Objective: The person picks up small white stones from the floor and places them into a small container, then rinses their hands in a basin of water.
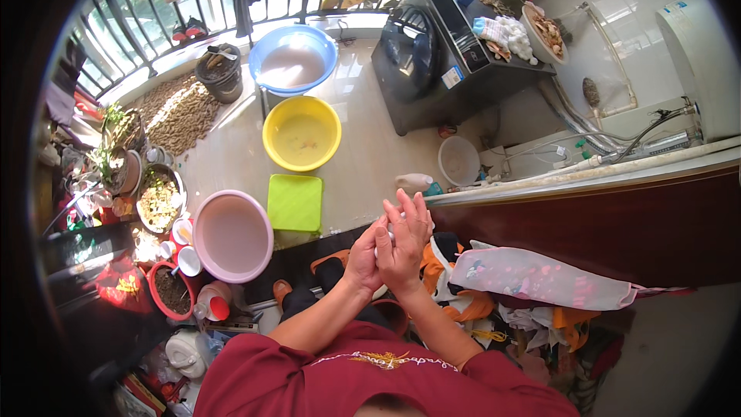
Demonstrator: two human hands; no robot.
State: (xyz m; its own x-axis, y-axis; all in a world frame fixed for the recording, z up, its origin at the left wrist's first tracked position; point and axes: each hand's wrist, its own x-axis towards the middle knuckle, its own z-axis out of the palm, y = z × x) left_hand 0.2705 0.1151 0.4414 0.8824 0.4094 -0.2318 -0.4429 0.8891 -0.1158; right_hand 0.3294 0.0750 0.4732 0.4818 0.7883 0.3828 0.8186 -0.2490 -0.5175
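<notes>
From my head camera, looking down: my two hands are pressed together in front of my chest, my left hand cupped against my right hand, whose fingers point up and away from me. Between the palms I clasp a small white thing; only slivers of it show, so I cannot tell its long axis or which way it points. Both hands make one grip, closed around it.

Left of my grip and a little lower, a pink basin stands on the floor, seemingly holding only water. Just beyond it lies a flat green mat. Farther ahead of my grip stands a yellow basin with a few scraps on its bottom, and past that a blue basin of pale water. A bowl of chopped greens sits far left.

Right of my grip, a pink spotted bag lies on a heap of clothes, below the edge of a dark red desk.
</notes>
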